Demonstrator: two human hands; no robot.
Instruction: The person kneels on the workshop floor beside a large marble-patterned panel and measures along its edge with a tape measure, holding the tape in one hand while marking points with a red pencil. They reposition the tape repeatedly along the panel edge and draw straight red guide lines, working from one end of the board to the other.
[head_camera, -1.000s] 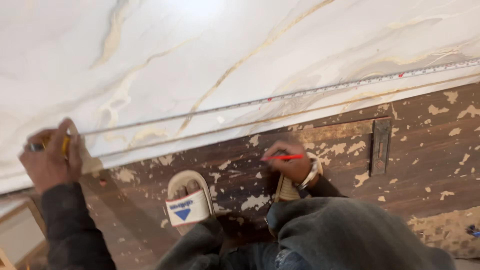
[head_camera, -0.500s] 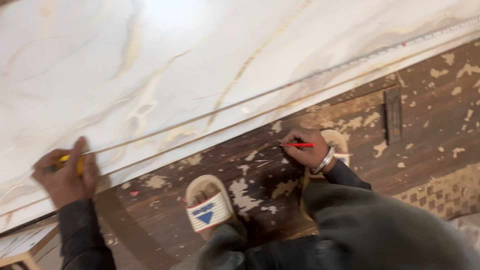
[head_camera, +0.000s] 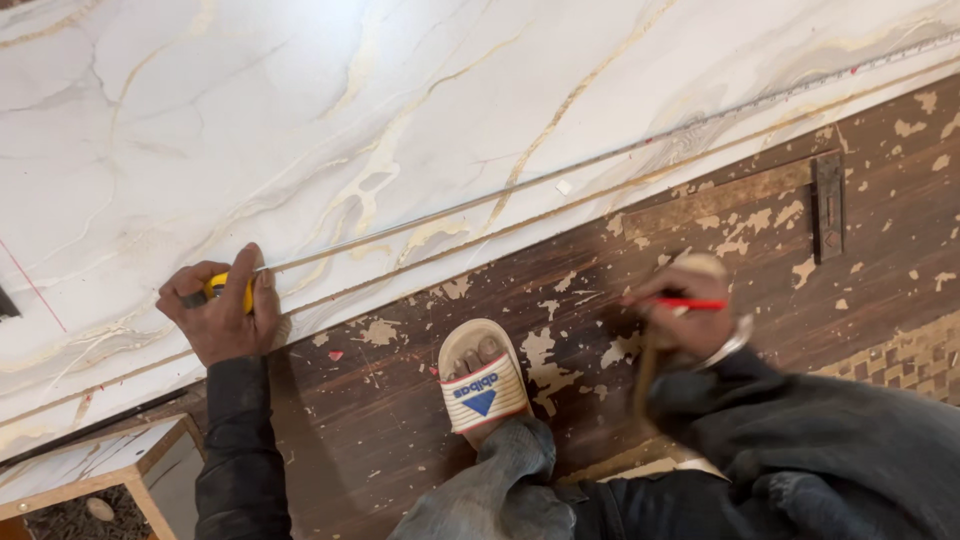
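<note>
**On the slab edge: tape stretched, pencil in other hand**

At the slab's (head_camera: 300, 120) lower edge, the left hand (head_camera: 222, 310) is clenched around a yellow tape case (head_camera: 217, 288), pressed on the white marble-look surface with gold veins. The tape blade (head_camera: 620, 152) runs from the case up and right along the edge, out past the frame's top-right corner. The right hand (head_camera: 690, 318), blurred, pinches a red pencil (head_camera: 692, 304), held level over the dark wooden floor (head_camera: 880, 260), off the slab and well apart from the tape. A bracelet sits on that wrist. A foot in a white slide (head_camera: 483, 378) stands on the paint-flecked floor between the hands. A metal plate (head_camera: 828, 208) lies on the floor, right. A wooden frame (head_camera: 120, 470) sits bottom left.
</note>
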